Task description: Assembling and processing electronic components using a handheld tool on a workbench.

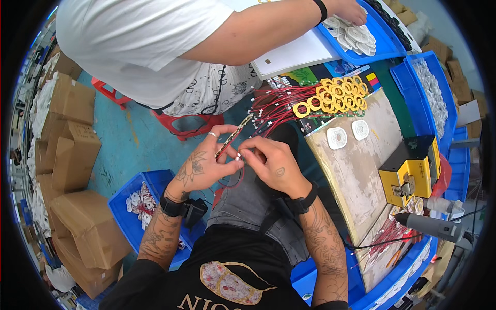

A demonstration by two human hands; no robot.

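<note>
Braided cord (235, 135), red wire alongside, is clamped in the left hand (204, 161) above the person's lap; the right hand's (274, 164) fingertips press together beside a tiny white piece (238, 157); which hand grips it I cannot tell. Rightward, the worktop (361, 175) bears two white discs (337, 138) and a yellow-black machine (416, 173).

Bright, even light; strong fisheye bending toward dark rims.

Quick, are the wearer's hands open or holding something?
Left hand: closed, holding wires.
Right hand: closed; what it holds, if anything, can't be told.
</note>
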